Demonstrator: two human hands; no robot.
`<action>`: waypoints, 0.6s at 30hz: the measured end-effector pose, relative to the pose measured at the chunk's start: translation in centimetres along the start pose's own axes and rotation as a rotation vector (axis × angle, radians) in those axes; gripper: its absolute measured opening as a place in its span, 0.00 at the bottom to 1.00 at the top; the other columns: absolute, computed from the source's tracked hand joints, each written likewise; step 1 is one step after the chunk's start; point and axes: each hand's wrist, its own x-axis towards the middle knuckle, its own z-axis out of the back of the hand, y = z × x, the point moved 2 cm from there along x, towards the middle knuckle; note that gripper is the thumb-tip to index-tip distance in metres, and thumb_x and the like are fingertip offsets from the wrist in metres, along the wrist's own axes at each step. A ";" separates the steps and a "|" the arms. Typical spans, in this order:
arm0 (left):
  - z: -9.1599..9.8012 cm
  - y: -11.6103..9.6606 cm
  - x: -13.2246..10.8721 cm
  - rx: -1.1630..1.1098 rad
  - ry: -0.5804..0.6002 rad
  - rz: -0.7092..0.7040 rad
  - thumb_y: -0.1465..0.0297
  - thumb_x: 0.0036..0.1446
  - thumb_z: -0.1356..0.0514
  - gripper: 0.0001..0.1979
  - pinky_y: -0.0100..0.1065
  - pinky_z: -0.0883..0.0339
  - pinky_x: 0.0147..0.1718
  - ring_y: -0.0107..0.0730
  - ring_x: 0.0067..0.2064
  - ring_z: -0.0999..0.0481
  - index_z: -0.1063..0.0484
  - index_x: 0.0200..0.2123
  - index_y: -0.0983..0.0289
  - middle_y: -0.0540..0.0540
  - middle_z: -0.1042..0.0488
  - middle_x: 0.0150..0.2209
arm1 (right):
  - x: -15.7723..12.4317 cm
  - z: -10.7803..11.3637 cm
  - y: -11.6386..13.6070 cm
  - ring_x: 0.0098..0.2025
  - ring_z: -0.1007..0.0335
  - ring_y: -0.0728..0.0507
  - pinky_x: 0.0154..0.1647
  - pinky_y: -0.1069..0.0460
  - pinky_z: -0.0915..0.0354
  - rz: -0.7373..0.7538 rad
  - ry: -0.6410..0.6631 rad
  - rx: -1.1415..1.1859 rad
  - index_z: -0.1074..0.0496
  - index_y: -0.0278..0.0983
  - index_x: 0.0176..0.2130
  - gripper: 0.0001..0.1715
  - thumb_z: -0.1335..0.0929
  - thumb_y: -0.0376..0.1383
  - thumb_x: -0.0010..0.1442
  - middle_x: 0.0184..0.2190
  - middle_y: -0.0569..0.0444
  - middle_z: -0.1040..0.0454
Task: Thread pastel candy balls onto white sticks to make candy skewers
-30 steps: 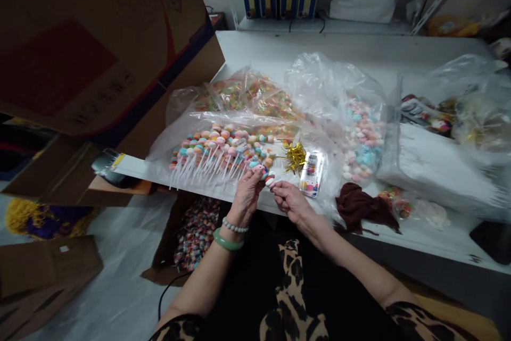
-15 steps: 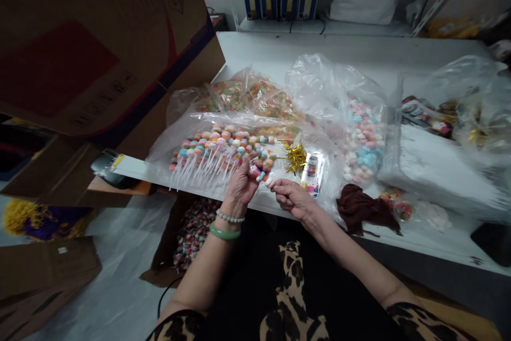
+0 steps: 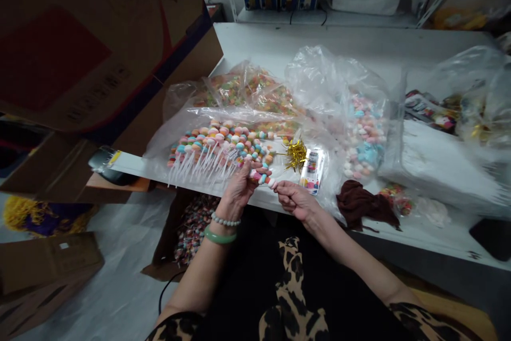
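Observation:
A candy skewer (image 3: 263, 178) with pastel pieces in pink, white, blue and orange lies between my two hands. My left hand (image 3: 240, 186), with a bead bracelet and a green bangle at the wrist, is closed around its left part. My right hand (image 3: 294, 199) pinches the right end, where a white piece shows at the fingertips. Just beyond my left hand lies a pile of finished-looking candy skewers (image 3: 215, 141) with white sticks pointing toward me. Gold tinsel ties (image 3: 295, 154) and a printed card packet (image 3: 312, 172) lie beyond my right hand.
Behind the pile is a clear bag of orange and green candies (image 3: 247, 88). To the right are a bag of pastel marshmallows (image 3: 365, 139), a brown cloth (image 3: 365, 205) and a stack of white bags (image 3: 443, 165). A large carton (image 3: 99, 38) stands left; an open box of wrapped sweets (image 3: 194, 229) sits below.
Both hands stay on the candy skewer, which is turned slightly and lies a little more level. The whole view has shifted slightly; the things on the table look unchanged.

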 end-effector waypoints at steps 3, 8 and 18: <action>0.0 -0.1 -0.2 0.056 0.017 0.009 0.54 0.48 0.32 0.21 0.33 0.28 0.30 0.38 0.33 0.21 0.27 0.32 0.67 0.57 0.24 0.28 | -0.2 -0.2 0.1 0.12 0.61 0.57 0.15 0.58 0.67 0.147 -0.169 -0.152 0.32 0.35 0.31 0.12 0.28 0.38 0.47 0.11 0.66 0.41; 0.4 -0.4 -0.8 0.136 -0.007 0.024 0.54 0.48 0.33 0.21 0.34 0.27 0.32 0.33 0.30 0.22 0.25 0.32 0.68 0.59 0.22 0.31 | -0.4 -0.4 0.6 0.17 0.51 0.54 0.19 0.57 0.56 0.415 -0.276 -0.404 0.28 0.35 0.29 0.12 0.30 0.42 0.49 0.13 0.63 0.39; 0.9 -1.3 -1.4 0.089 -0.025 0.131 0.61 0.53 0.33 0.14 0.34 0.25 0.35 0.31 0.31 0.23 0.25 0.32 0.68 0.57 0.22 0.30 | -0.9 0.0 0.1 0.29 0.31 0.48 0.32 0.54 0.40 0.893 -0.400 -1.182 0.23 0.38 0.38 0.13 0.37 0.36 0.62 0.28 0.54 0.24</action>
